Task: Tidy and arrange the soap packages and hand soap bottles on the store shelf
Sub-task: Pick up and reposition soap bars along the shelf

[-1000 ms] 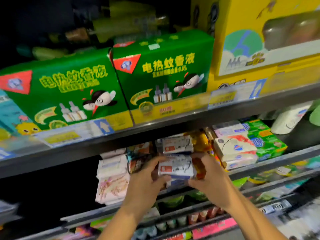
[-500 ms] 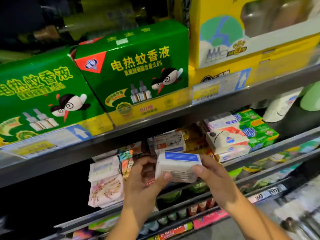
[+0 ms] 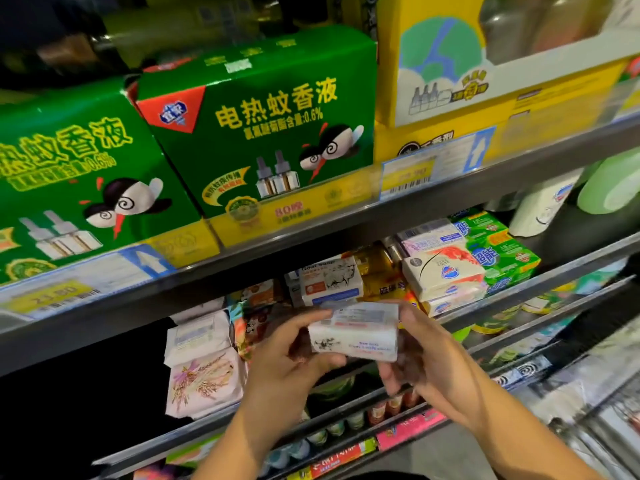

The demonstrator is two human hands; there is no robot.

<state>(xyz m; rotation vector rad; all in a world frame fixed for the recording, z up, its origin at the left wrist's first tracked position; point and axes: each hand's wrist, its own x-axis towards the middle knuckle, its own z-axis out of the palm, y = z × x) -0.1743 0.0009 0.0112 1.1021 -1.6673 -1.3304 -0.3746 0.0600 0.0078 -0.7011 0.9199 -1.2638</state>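
Note:
A white goat soap box (image 3: 355, 332) is held in front of the middle shelf, tilted so its back label faces up. My left hand (image 3: 287, 358) grips its left end and my right hand (image 3: 426, 355) grips its right end. Just behind it on the shelf stands another white goat soap box (image 3: 330, 280). Right of that lie stacked white soap packs (image 3: 445, 275) and green soap packs (image 3: 505, 258). Pale floral soap packages (image 3: 202, 379) are stacked at the left. White and green hand soap bottles (image 3: 547, 206) stand at the far right.
The shelf above carries big green mosquito liquid boxes (image 3: 256, 133) and a yellow box (image 3: 485, 74), with price tags along its metal edge (image 3: 311, 233). Yellow packs (image 3: 377, 275) sit behind the goat soap. Lower shelves (image 3: 346, 424) hold small items.
I lifted the goat soap box off the shelf stack and turned it over in both hands. It now sits a little lower and tilted. The view has shifted left.

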